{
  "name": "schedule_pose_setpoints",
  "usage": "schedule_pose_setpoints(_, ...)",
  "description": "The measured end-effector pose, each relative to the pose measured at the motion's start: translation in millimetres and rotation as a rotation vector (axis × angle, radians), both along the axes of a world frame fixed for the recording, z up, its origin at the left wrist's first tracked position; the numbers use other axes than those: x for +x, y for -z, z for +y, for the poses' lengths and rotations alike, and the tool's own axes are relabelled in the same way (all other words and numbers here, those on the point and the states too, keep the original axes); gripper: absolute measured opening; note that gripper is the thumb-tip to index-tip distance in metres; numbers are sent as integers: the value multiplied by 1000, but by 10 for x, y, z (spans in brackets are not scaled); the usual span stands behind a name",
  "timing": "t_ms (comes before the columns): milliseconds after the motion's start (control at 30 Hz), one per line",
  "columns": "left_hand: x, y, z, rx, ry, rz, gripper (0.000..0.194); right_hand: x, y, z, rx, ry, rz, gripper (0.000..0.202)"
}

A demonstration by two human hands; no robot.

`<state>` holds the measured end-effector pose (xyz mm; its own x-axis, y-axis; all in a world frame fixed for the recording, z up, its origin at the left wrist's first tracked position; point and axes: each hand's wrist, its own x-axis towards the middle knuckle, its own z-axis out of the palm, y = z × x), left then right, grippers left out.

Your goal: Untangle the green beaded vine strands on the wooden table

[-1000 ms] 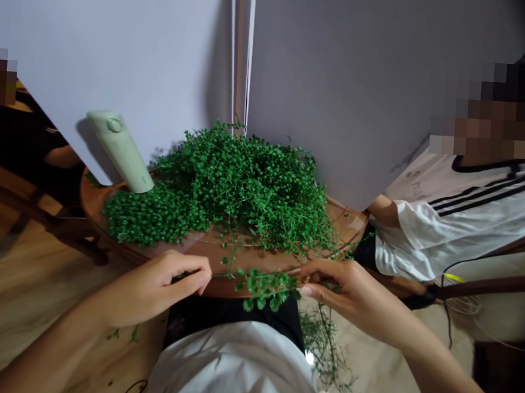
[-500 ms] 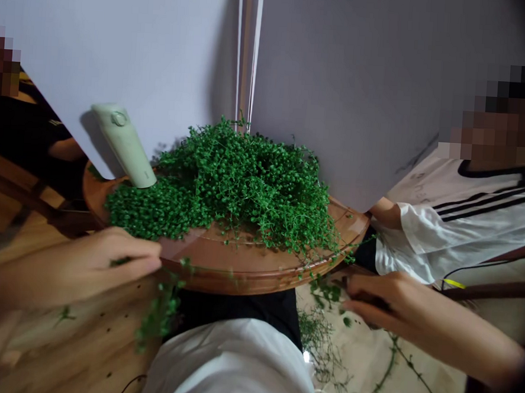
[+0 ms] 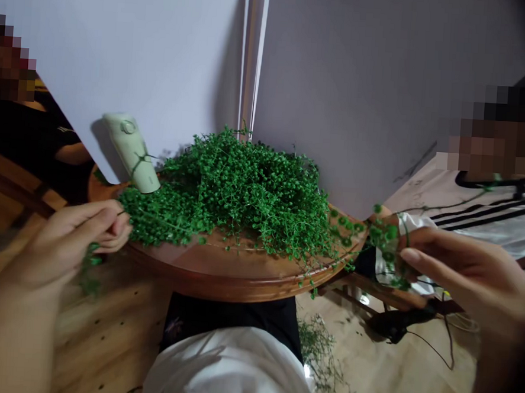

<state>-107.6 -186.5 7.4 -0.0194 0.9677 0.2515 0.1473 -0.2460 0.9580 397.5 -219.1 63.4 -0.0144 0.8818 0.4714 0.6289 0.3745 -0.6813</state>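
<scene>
A large heap of leafy green stems point(image 3: 254, 190) lies on the round wooden table point(image 3: 221, 286) in front of me. A lower, denser pile of greens point(image 3: 163, 217) adjoins its left side. My left hand point(image 3: 85, 233) is closed at the table's left edge, a small green sprig point(image 3: 91, 275) hanging blurred beneath it. A thin stem with leaflets also crosses in front of the bottle, just above that hand. Past the table's right edge, my right hand point(image 3: 458, 265) pinches a leafy stem point(image 3: 385, 233) between thumb and fingers.
Leaning on the pale partition behind the left pile is a light green bottle point(image 3: 132, 153). Two other people sit at either side, one in a white striped shirt point(image 3: 475, 203). Stripped stems point(image 3: 319, 348) and dark bits are scattered on the wooden floor; a cable lies at right.
My left hand has moved left and slightly up, carrying its sprig. My right hand has risen from below the table edge to the right, lifting its leafy stem.
</scene>
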Motion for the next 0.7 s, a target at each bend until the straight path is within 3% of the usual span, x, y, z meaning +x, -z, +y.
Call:
schedule_pose_setpoints(100,399,63,-21,60,110,-399,43,-255,56,165,-97,-88,282,32)
schedule_pose_setpoints(167,609,154,-23,55,136,-513,39,-422,168,258,-129,-127,469,34)
schedule_pose_setpoints(300,779,334,-9,-6,250,-355,35,-649,413,328,-195,-169,581,33)
schedule_pose_setpoints(433,811,392,-7,8,302,-128,37,-720,573,297,-269,-179,621,33)
schedule_pose_setpoints(600,973,327,-14,-42,275,-386,29,-706,648,232,-306,-183,621,35)
schedule_pose_setpoints(700,1072,303,12,-80,277,-539,22,-712,535,194,-149,-86,587,29)
